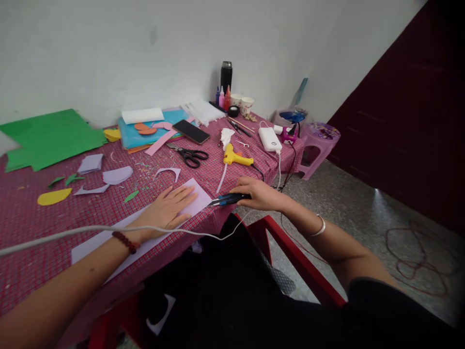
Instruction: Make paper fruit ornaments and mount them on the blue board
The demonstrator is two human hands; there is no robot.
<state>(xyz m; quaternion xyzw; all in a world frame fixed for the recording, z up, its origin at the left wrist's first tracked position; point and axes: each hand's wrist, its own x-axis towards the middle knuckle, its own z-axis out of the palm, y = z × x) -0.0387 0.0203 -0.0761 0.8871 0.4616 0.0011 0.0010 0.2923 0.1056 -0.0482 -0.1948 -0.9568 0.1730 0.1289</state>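
Observation:
My left hand [170,207] lies flat, fingers stretched out, on a long lilac paper sheet [198,196] at the near edge of the table. My right hand [259,193] is closed around blue-handled scissors [227,199] whose blades point at the sheet's right edge. Both rest on a red checked tablecloth [43,218]. A white cable [90,230] runs across my left forearm.
A yellow glue gun [236,157], black scissors [191,156], a phone [191,131], a white power bank [269,139], green sheets [51,135], blue sheets [145,133], paper scraps, paint bottles [222,98], cups and a black flask [226,76] lie on the table. A purple stool [319,140] and red chair frame [290,252] stand right.

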